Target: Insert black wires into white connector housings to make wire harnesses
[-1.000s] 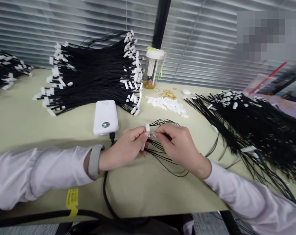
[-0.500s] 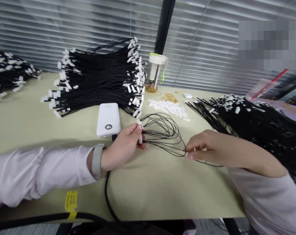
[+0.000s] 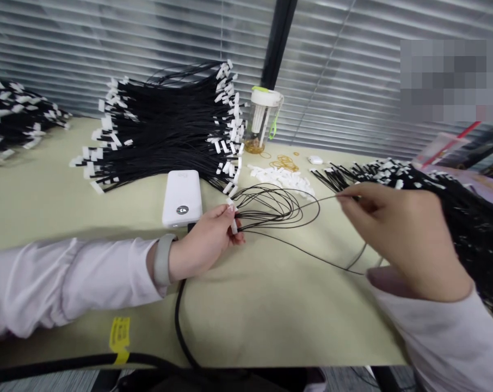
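Observation:
Between the thumb and fingers of my left hand (image 3: 209, 238) is a white connector (image 3: 233, 218) with several thin black wires (image 3: 279, 207) looping out to the right. My right hand (image 3: 401, 234) pinches one thin black wire at its fingertips, drawn taut up and to the right from the loops. Another wire (image 3: 299, 249) runs from the connector low across the table toward my right wrist. Just behind my left hand lies a white power bank (image 3: 182, 197) with a lit display. A black cable comes from its near end.
Bundles of black wires with white connectors lie at the back (image 3: 160, 120), the far left (image 3: 13, 117) and the right (image 3: 446, 207). Loose white connectors (image 3: 281, 178), rubber bands (image 3: 285, 163), a white case (image 3: 315, 160) and a clear bottle (image 3: 260, 120) stand behind the loops.
My right hand has moved up and to the right, pulling a single wire out straight from the loops. My left hand keeps its grip on the connector.

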Demonstrator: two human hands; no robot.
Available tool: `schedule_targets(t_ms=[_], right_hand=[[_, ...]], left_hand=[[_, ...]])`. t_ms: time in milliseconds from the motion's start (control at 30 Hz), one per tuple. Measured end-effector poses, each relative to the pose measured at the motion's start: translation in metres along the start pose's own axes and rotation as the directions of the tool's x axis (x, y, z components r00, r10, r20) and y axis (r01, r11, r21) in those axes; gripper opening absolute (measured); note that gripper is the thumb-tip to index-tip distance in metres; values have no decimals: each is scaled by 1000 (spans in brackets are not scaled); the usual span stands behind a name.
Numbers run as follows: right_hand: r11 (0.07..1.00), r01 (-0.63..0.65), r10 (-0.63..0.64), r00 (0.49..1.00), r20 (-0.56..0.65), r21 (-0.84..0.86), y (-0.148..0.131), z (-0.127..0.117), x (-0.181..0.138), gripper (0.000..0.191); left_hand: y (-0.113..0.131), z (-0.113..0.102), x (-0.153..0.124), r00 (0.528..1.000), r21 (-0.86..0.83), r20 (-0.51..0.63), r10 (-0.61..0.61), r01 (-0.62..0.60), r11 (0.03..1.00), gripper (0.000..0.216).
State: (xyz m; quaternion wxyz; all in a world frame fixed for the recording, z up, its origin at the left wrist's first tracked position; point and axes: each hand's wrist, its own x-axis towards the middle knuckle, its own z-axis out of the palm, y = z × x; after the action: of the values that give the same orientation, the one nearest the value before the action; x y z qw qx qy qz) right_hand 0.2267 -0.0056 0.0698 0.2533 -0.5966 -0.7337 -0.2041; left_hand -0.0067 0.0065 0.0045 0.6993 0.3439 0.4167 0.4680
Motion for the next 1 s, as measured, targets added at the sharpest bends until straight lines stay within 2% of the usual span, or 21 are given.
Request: schedule_targets(t_ms=[67, 133, 167, 200, 267, 333, 367, 433, 500, 567, 633, 767, 1000], right_hand=[[994, -80, 96, 970, -224, 79, 3, -2, 2, 18], [933, -27, 163, 920, -357, 358, 2, -4, 3, 26], [860, 22, 202, 903, -380, 510, -2, -5, 3, 29], [765, 65, 246, 891, -383, 641, -6, -7, 2, 30], [596, 78, 335, 881, -335, 800, -16, -9, -1, 25], [514, 27, 349, 906, -238, 857, -26, -9, -6, 22], [498, -12, 301, 940, -160, 867, -30, -8, -9, 25], [521, -95, 127, 991, 33, 848, -38, -1, -14, 26], [630, -87, -50, 987, 152, 772, -43, 8, -18, 15], [738, 45, -181, 974, 134, 673, -48, 18, -20, 8], [786, 186, -267, 962, 53, 589, -50, 27, -21, 8], [793, 271, -327, 945, 5, 546, -50, 32, -21, 9], [774, 247, -356, 931, 78, 583, -45, 27, -18, 8]], left_hand=[[-1, 0, 0, 1000, 6, 15, 12, -12, 1000, 18], [-2, -1, 1, 999, 21, 25, 28, -29, 999, 17], [-3, -2, 1, 999, 35, 28, 37, -38, 999, 17], [-4, -3, 1, 998, 56, 28, 48, -50, 997, 17], [-6, -5, 0, 996, 123, 40, 79, -83, 989, 17], [-7, -6, -1, 991, 215, 79, 105, -120, 969, 19], [-7, -7, -1, 988, 262, 106, 113, -137, 955, 20], [-7, -8, -2, 981, 341, 160, 107, -157, 927, 23], [-7, -8, -4, 976, 390, 197, 87, -160, 907, 27], [-7, -8, -4, 971, 412, 232, 63, -157, 898, 29], [-8, -10, -4, 962, 421, 269, 51, -165, 892, 30], [-10, -12, -3, 953, 422, 298, 56, -184, 888, 30], [-8, -10, -3, 955, 385, 293, 45, -161, 909, 28]])
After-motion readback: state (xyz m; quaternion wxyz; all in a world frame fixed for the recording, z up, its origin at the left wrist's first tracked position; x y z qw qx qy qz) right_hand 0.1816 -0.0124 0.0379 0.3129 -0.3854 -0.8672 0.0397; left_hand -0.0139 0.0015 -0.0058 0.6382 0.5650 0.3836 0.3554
